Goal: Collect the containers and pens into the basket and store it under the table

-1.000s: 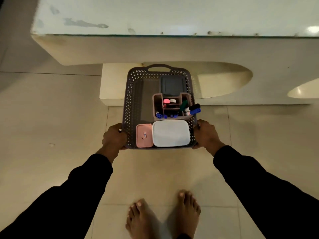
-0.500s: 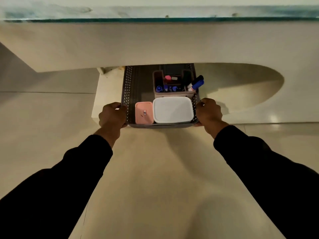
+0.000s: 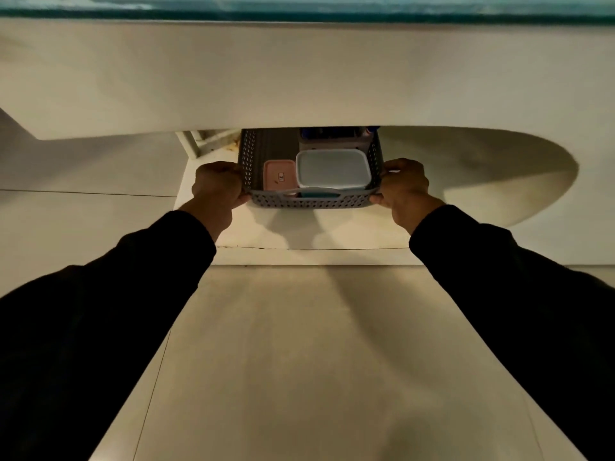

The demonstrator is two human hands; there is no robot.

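Note:
A grey perforated basket sits low under the table's edge, above a pale raised ledge. My left hand grips its left rim and my right hand grips its right rim. Inside lie a pink lidded container and a larger white lidded container. Behind them a brownish pen holder with blue pens is mostly hidden by the table apron. The basket's far half is out of sight under the table.
The thick pale table apron overhangs the basket closely. A white frame piece stands to the left under the table. A curved recess opens to the right. Tiled floor lies below my arms.
The basket has moved forward and lower, going further under the table. The pen holder and dark container have slid behind the apron. Both hands keep their hold on the rims.

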